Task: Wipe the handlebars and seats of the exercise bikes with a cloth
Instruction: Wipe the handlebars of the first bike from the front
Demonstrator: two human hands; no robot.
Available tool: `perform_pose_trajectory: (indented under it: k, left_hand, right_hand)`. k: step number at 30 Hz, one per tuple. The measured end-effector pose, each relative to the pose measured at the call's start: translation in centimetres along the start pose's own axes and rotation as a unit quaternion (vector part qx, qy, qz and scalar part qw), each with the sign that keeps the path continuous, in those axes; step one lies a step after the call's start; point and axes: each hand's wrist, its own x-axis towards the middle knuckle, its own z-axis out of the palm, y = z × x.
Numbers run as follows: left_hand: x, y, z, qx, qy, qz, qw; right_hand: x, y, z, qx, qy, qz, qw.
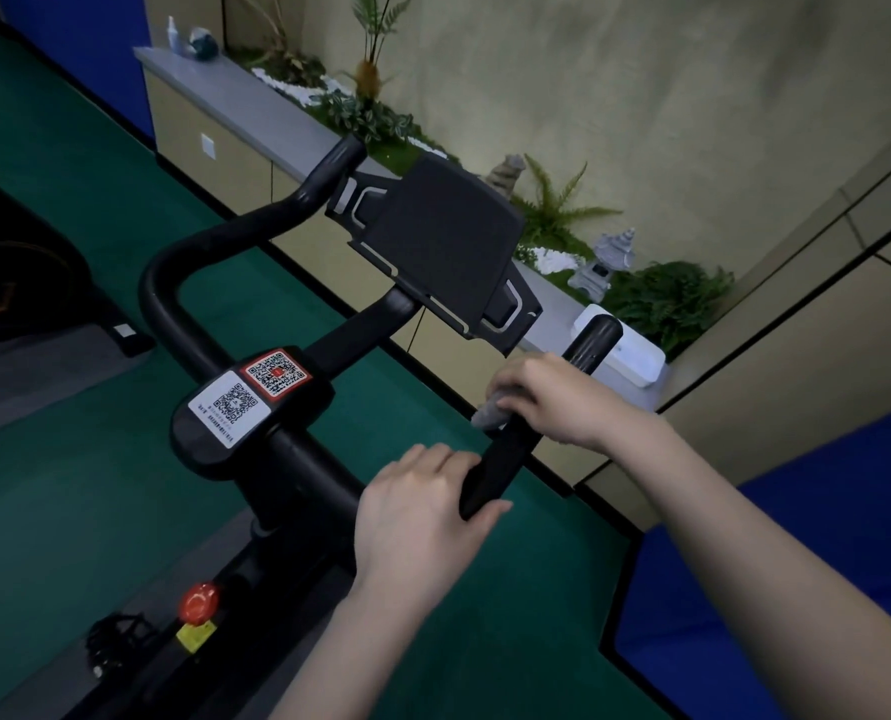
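Observation:
A black exercise bike's handlebar [188, 262] curves across the middle of the view, with a dark screen mount [443, 236] above its stem. My left hand [417, 511] grips the near part of the right bar [495, 470]. Farther up that same bar, my right hand [547, 397] holds a grey cloth [487, 414] wrapped against the grip; only a small fold of cloth shows below the fingers. The bar's end [596, 337] sticks out beyond my right hand. The seat is out of view.
Two QR stickers [251, 392] sit on the stem plate, and a red knob [200, 601] and a pedal [115, 641] lie below. A grey ledge [256, 106] with plants, stone ornaments and a white box [635, 356] runs behind. Another machine [17, 272] stands at the left.

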Motion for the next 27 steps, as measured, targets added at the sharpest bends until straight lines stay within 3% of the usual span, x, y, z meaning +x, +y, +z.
perform_pose_trajectory:
  k: [4,7,12,15,20,27]
  left_hand:
    - [0.0,0.0,0.0,0.002,-0.005,-0.006,1.0]
    - [0.0,0.1,0.1,-0.001,-0.003,-0.003,1.0]
    - [-0.1,-0.1,0.1,0.004,-0.004,0.003,1.0]
    - [-0.1,-0.2,0.2,0.004,-0.002,0.009,1.0]
    - [-0.1,-0.2,0.4,0.003,0.0,0.008,1.0]
    - [-0.1,-0.2,0.4,0.002,-0.002,0.014,1.0]
  right_hand:
    - [-1.2,-0.4,1.5,0.007,0.04,-0.047,0.998]
    - [-1.4,0.2,1.7,0.001,0.068,-0.034,0.997]
    - [-3.0,0.0,3.6,0.032,0.246,-0.012,0.969]
    - [-4.4,0.0,5.9,0.067,0.356,0.007,0.932]
    - [-5.2,-1.5,9.6,0.115,0.508,0.114,0.846]
    - [-3.6,-3.1,10.3,0.251,0.593,0.217,0.733]
